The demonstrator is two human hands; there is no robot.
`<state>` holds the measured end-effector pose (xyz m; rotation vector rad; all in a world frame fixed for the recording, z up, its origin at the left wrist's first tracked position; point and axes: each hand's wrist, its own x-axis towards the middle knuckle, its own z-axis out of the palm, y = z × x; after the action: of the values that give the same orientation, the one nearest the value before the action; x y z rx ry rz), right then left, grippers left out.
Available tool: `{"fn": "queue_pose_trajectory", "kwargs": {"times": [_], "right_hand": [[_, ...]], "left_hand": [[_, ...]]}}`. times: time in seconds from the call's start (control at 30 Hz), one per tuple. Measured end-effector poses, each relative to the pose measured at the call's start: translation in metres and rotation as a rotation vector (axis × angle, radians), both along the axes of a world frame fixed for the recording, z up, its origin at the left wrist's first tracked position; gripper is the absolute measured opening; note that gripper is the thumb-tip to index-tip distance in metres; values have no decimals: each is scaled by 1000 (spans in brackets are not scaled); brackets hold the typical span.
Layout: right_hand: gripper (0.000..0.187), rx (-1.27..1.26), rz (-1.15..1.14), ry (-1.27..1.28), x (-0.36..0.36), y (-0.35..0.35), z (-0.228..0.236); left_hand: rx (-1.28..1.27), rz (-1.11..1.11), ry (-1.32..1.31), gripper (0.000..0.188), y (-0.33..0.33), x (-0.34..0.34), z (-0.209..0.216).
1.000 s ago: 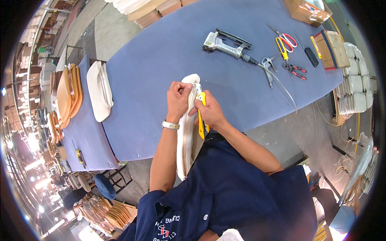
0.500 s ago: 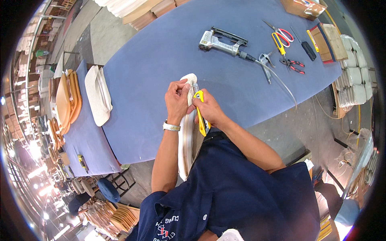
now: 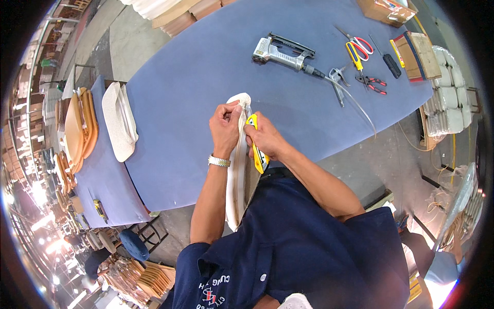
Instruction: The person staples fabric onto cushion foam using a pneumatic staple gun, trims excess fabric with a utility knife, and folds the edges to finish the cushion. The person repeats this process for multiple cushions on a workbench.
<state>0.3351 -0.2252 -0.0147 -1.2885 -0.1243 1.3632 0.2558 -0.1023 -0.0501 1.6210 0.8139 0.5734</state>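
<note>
A long, narrow cushioned piece with white cover fabric [image 3: 236, 188] stands on edge against my body, its far end over the table's near edge. My left hand [image 3: 225, 129], a watch on its wrist, is closed with thumb and fingers pinching the cover fabric near the far end. My right hand [image 3: 268, 138] grips a yellow utility knife [image 3: 262, 162] right beside it. The knife's front end is up against the fabric edge, close to my left fingers; its blade is too small to make out.
On the blue-covered table [image 3: 180, 129] lie a staple gun [image 3: 282, 53] with its air hose, an air blow gun [image 3: 337, 85], scissors [image 3: 356, 51], red-handled pliers [image 3: 371, 84] and a black-handled pointed tool [image 3: 391, 65]. White padded pieces [image 3: 120, 122] rest at left, cardboard boxes [image 3: 388, 11] at the far right.
The table and its tools have shifted slightly left in the view. Both hands keep their grips, the knife staying close to the fabric edge.
</note>
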Motion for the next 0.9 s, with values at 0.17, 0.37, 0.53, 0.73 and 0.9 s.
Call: {"fn": "queue_pose_trajectory", "kwargs": {"times": [0.17,0.37,0.53,0.73,0.9], "right_hand": [[22,-55,61,-95,-4,0,4],[26,-58,86,-109,-9,-2,3],[21,-45,-7,-183,-27,0,-12],[20,13,-48,-132,-21,-16,-8],[41,-123,-78,-708,-8,-30,-27]], "left_hand": [[-1,-2,-7,15,1,1,0],[-40,42,-38,18,2,3,3],[-90,54,-20,19,8,1,3],[-104,55,24,21,11,-2,6],[-84,10,117,21,13,-1,21]]}}
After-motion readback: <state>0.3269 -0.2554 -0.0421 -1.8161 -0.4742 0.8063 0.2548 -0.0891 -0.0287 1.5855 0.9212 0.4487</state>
